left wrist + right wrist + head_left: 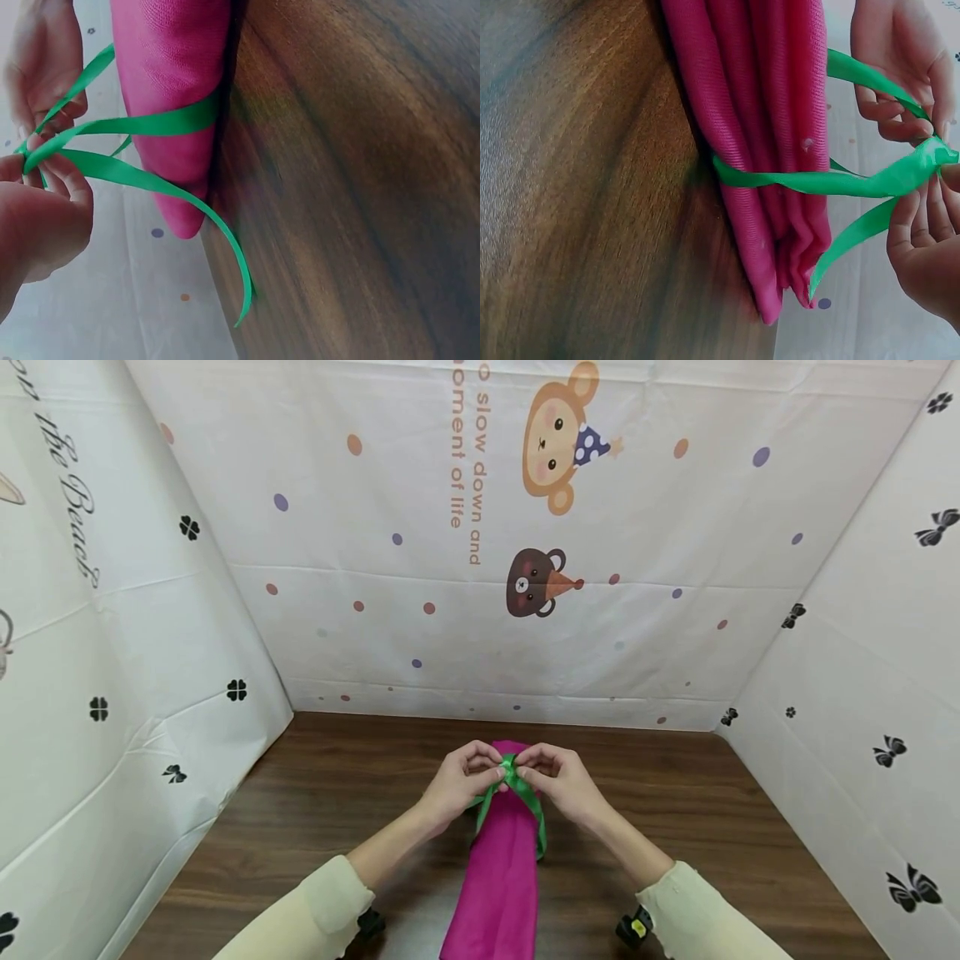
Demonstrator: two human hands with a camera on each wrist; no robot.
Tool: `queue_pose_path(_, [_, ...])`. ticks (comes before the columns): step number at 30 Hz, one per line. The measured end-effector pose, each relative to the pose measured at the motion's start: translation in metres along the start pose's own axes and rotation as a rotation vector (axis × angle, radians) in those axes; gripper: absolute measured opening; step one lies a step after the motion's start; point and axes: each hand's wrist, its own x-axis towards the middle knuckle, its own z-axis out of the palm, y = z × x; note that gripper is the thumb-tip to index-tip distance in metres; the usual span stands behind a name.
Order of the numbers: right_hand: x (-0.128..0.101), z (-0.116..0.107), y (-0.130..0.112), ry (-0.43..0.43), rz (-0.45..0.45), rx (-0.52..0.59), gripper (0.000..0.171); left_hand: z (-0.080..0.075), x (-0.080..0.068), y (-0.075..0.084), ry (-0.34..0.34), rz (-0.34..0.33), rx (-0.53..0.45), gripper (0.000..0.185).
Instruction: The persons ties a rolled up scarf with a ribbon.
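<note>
A folded length of magenta cloth (pixel 495 877) lies lengthwise on the table, its far end under both hands. Round it near that end runs a green ribbon (pixel 172 121), which rises off the cloth to the fingers. My left hand (pixel 467 781) pinches the ribbon between thumb and fingertips. Opposite it, my right hand (pixel 558 778) pinches the ribbon too, the two sets of fingertips close together. In the right wrist view a wide piece of ribbon (pixel 915 169) is bunched at the fingers. Loose tails hang down on both sides of the cloth.
The dark wooden table (pixel 637 827) reaches back to a white printed sheet (pixel 360 527) hung behind it. Similar sheets stand at the left (pixel 97 635) and right (pixel 847 693). A black wrist device (pixel 633 927) shows beside the right sleeve.
</note>
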Motion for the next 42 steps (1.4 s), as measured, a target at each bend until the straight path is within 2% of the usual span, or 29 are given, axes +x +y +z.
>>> queue_pose_path(8, [0.000,-0.001,0.001,-0.042,0.029,-0.040,0.027,-0.002,-0.004,0.002,-0.083,0.015,0.034,0.024])
queue_pose_path(16, [0.000,-0.001,0.002,-0.066,0.011,-0.006,0.014,-0.003,-0.005,0.001,-0.099,0.060,0.097,0.028])
queue_pose_path(23, [-0.001,-0.002,0.002,-0.055,0.000,0.004,0.009,-0.003,-0.010,0.004,-0.077,0.121,0.308,0.022])
queue_pose_path(28, [0.000,-0.003,0.001,-0.034,-0.045,-0.032,0.007,-0.001,-0.013,0.004,-0.043,0.154,0.402,0.020])
queue_pose_path(34, [-0.002,-0.006,0.000,-0.069,-0.074,-0.057,0.006,-0.001,-0.018,0.009,0.016,0.242,0.593,0.018])
queue_pose_path(38, [-0.004,-0.008,-0.002,-0.080,-0.080,-0.083,0.004,-0.002,-0.023,0.017,0.019,0.288,0.716,0.018])
queue_pose_path(42, [-0.007,-0.012,-0.005,-0.056,-0.093,-0.113,0.002,-0.005,-0.026,0.023,0.024,0.349,0.825,0.015])
